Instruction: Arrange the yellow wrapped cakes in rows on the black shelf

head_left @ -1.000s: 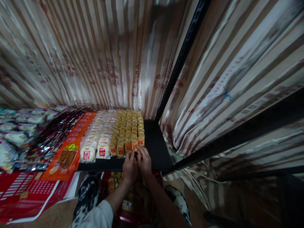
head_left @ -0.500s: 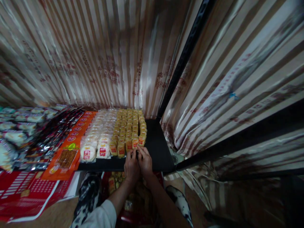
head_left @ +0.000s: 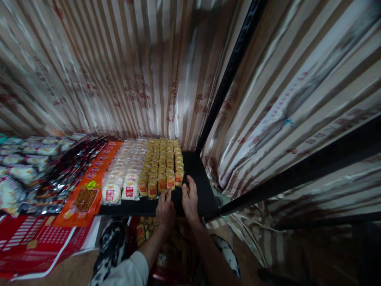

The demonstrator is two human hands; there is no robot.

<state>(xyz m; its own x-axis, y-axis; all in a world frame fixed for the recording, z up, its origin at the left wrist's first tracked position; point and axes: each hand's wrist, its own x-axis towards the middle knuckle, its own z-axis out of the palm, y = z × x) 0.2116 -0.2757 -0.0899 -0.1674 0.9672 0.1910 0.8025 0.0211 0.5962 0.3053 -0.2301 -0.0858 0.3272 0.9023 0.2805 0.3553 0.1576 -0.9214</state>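
The left hand and right hand rest open, fingers loosely spread and holding nothing, on the black shelf at 6 o'clock of the yellow snack packets, just beside their front row.

Nothing is legible: red print on the striped curtain in the upper frame, red labels on the yellow snack packets and white snack packets at centre, and badges on the orange packets are too blurred.
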